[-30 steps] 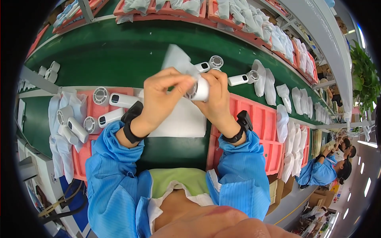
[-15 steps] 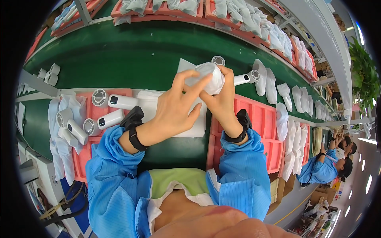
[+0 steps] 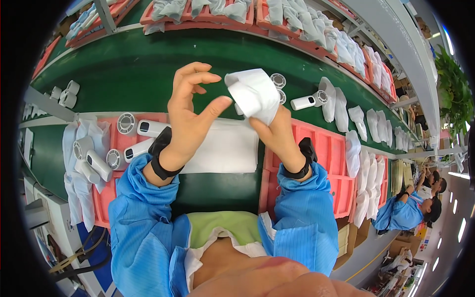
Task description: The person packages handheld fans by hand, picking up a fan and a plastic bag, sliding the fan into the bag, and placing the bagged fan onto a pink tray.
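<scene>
My right hand (image 3: 278,129) is closed round a white translucent sleeve bag (image 3: 255,91), held up over the work surface. The bag's wide mouth faces my left hand; whether a device sits inside is hidden. My left hand (image 3: 192,111) is off to the left of the bag, fingers spread and holding nothing. Beneath the hands lies a stack of flat white bags (image 3: 220,151). Beyond my right hand, a white handheld device (image 3: 303,102) with a round grey grille at its end lies on the green bench.
Pink divided trays flank me: the left tray (image 3: 104,200) holds white devices and bagged ones, the right tray (image 3: 321,148) has bare compartments and bagged pieces at its right. Bagged devices (image 3: 335,106) line the green bench (image 3: 143,64). Farther right, a co-worker in blue (image 3: 403,210) sits.
My left hand has let go of the bag and moved left, fingers spreading. The bag, in my right hand, has turned so its mouth points left.
</scene>
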{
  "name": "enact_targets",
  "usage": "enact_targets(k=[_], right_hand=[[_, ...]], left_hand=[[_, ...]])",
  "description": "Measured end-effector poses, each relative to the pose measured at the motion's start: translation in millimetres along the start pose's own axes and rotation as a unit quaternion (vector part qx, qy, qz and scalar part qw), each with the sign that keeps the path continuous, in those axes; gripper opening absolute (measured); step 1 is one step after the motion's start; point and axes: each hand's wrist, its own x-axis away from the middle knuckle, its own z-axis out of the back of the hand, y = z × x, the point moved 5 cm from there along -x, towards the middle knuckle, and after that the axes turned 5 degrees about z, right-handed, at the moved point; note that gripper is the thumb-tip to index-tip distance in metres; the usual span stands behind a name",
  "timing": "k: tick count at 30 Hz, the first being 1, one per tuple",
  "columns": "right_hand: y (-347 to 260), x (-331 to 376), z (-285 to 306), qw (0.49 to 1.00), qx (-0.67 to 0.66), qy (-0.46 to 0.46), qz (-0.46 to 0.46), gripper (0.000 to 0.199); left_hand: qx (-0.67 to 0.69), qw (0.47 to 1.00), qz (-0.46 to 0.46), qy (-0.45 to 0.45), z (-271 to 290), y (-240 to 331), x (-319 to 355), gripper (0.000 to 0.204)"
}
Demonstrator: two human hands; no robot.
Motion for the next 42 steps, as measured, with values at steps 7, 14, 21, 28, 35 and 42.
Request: enact_targets(k=[7, 14, 21, 28, 35, 42], right_hand=[[-8.7, -2.0, -4.6, 0.971, 0.217, 0.096, -0.005, 0.049], [-15.8, 1.8, 17.9, 0.993, 0.013, 0.041, -0.111, 0.044], [64.7, 9.2, 91.7, 0.97, 0.095, 0.124, -0.188, 0.039], [247.2, 70.1, 122.0, 0.873, 0.418, 0.065, -0.24, 0.029], [248.6, 61.3, 194.1, 0.811, 0.516, 0.224, -0.16, 0.029], [294.4, 106.0, 227.6, 0.809, 0.444, -0.076, -0.378, 0.053]], left_hand=[[-0.145, 0.974, -0.172, -0.01, -19.6, 9.9, 13.3, 0.027], [-0.173, 0.977, -0.123, 0.007, -13.5, 7.0, -1.3, 0.017], [-0.123, 0.992, 0.008, -0.006, -13.2, -34.9, -16.6, 0.016], [-0.282, 0.914, 0.063, -0.286, -106.9, -81.6, 52.0, 0.023], [-0.379, 0.869, 0.022, -0.317, -105.7, -108.4, 68.4, 0.019], [-0.368, 0.868, 0.028, -0.332, -94.0, -115.7, 70.2, 0.018]])
